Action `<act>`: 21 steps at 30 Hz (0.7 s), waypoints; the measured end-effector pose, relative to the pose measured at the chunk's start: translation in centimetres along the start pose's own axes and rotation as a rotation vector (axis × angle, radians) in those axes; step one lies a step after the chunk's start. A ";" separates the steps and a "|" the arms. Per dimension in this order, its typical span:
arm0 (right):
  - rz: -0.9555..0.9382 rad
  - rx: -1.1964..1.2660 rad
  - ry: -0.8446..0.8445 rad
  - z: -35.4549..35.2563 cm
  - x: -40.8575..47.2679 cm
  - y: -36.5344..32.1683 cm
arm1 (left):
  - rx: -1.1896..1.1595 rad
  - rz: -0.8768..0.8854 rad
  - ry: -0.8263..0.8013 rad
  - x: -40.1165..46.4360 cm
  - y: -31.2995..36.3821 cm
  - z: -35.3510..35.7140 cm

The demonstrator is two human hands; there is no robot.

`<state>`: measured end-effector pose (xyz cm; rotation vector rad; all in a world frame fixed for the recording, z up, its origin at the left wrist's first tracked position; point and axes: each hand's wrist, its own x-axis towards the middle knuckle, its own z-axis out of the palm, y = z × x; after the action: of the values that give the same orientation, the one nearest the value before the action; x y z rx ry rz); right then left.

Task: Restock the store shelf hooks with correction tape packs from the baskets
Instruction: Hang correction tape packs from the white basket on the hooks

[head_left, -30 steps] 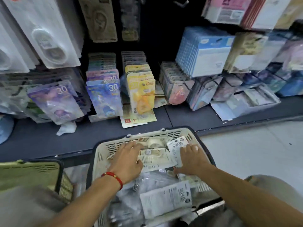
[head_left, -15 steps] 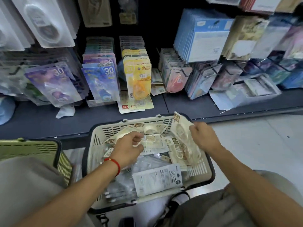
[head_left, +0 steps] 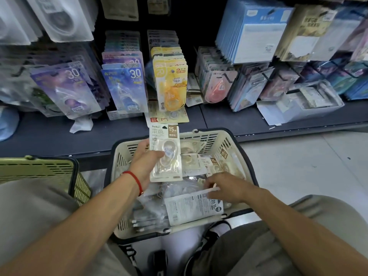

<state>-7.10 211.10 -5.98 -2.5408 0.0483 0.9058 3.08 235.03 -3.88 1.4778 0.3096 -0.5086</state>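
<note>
Cream basket [head_left: 235, 148] holds many tape packs, so restocking looks barely begun. Left hand [head_left: 146, 162] grips one pack [head_left: 165, 154] lifted above it; right hand [head_left: 229, 188] pinches another pack [head_left: 191, 208] inside. Hooks await.

The scene is being viewed by a single wide-angle camera, worn on the head and being aimed forward and steeply down. The cream basket [head_left: 235, 140] is being seen at close range in the middle of the frame, with both forearms being taken in from the lower edge. The dark shelf [head_left: 229, 120] and its hanging packs are being framed across the top, somewhat farther off, and are being bent by the lens at the edges. The pale floor [head_left: 298, 166] is being caught at the right. No second view is being given.
</note>
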 end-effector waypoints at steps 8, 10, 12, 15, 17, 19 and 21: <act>-0.171 0.762 0.361 -4.5 -1.4 0.1 | 0.497 0.474 -0.095 -0.2 -0.3 -0.7; -0.224 0.990 0.365 -5.1 -1.5 -0.3 | 0.438 0.463 -0.171 -0.3 -0.7 -0.2; -0.287 1.177 0.320 -5.6 -1.5 -0.6 | 0.372 0.419 -0.199 -0.1 -1.0 0.2; -0.341 1.106 0.474 -6.4 -1.2 -1.1 | 0.278 0.347 -0.174 0.5 -1.2 0.2; -0.298 1.034 0.582 -6.9 -0.6 -1.7 | 0.194 0.287 -0.169 0.7 -1.3 0.2; -0.238 0.971 0.638 -7.2 0.4 -2.8 | 0.093 0.222 -0.168 0.6 -1.2 0.3; -0.172 0.909 0.674 -7.3 1.8 -4.3 | -0.038 0.153 -0.200 0.3 -1.0 0.4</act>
<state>-0.59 212.10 -0.36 -1.8157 0.3500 -0.0997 2.75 234.56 -4.86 1.3887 0.0475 -0.5192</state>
